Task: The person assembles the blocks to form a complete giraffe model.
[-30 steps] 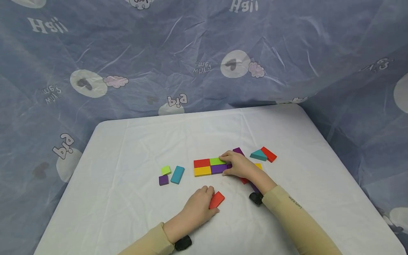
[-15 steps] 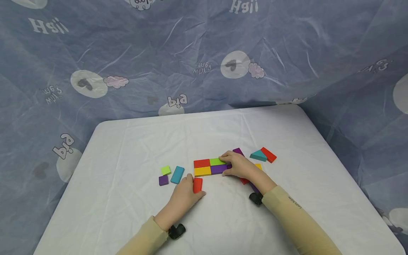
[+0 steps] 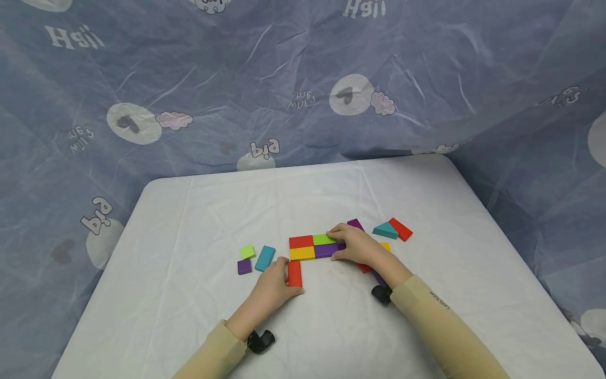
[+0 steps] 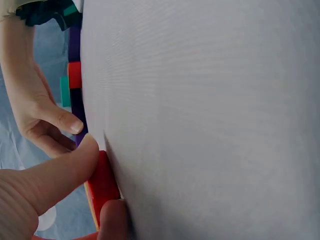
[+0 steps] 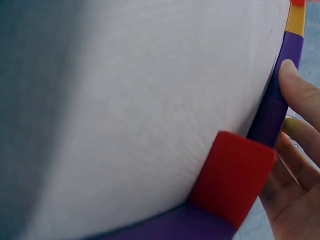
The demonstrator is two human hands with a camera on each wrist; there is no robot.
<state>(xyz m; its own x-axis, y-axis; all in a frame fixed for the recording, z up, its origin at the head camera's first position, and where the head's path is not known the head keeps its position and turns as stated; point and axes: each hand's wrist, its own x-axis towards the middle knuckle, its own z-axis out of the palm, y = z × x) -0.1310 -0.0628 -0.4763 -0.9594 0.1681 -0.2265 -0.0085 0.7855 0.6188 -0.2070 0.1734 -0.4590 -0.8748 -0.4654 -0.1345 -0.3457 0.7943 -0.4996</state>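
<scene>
In the head view, my left hand (image 3: pixel 271 288) pinches a flat red block (image 3: pixel 294 274) lengthwise, thumb at its near end and fingers by its far left. The block stands just in front of the yellow block (image 3: pixel 302 253); contact is hard to tell. Behind the yellow one lies another red block, and beside it a green block (image 3: pixel 324 239) and a purple block (image 3: pixel 325 250), forming a two-row group. My right hand (image 3: pixel 356 247) spans the green and purple pair, thumb on the purple block's near side, fingers at the green one's far edge. Its palm hides part of the blocks beyond.
Left of the group lie a teal block (image 3: pixel 265 258), a small green block (image 3: pixel 247 252) and a small purple block (image 3: pixel 244 267). Beyond my right hand are a teal triangle (image 3: pixel 385 230) and a red block (image 3: pixel 400 229). More blocks show beneath the right wrist.
My left hand has carried the red block leftward and away from me, turning it to point at the yellow block. My right hand stays in place.
</scene>
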